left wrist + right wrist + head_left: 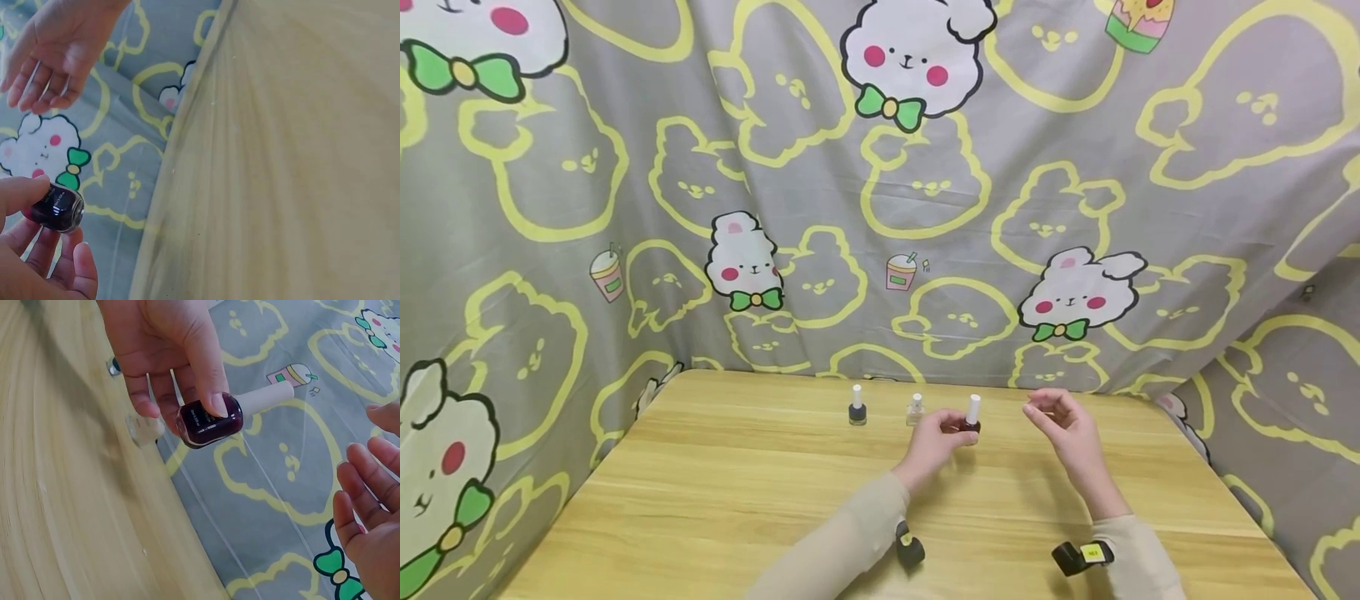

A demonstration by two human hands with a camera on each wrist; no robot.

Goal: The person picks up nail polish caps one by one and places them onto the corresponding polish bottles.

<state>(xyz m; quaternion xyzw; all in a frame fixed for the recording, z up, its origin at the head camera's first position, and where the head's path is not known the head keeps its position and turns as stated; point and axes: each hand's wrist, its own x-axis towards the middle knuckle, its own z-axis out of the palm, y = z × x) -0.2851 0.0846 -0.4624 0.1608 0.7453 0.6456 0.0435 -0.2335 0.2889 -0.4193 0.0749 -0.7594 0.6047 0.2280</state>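
My left hand (936, 446) pinches a dark red nail polish bottle (209, 420) by its glass body, thumb on the front, the white cap (973, 408) pointing up. In the left wrist view the bottle's base (77, 211) shows between thumb and fingers. My right hand (1070, 429) is held apart from the bottle, to its right, with relaxed fingers and nothing in them. Behind my left hand stands a clear nail polish bottle (914, 410) with a white cap. Further left, a dark nail polish bottle (857, 408) with a white cap stands upright on the table.
The wooden table (737, 500) reaches back to a grey curtain (820, 192) printed with yellow outlines and white rabbits. The curtain also hangs along the left and right sides. A black strap device (1082, 557) sits on each wrist.
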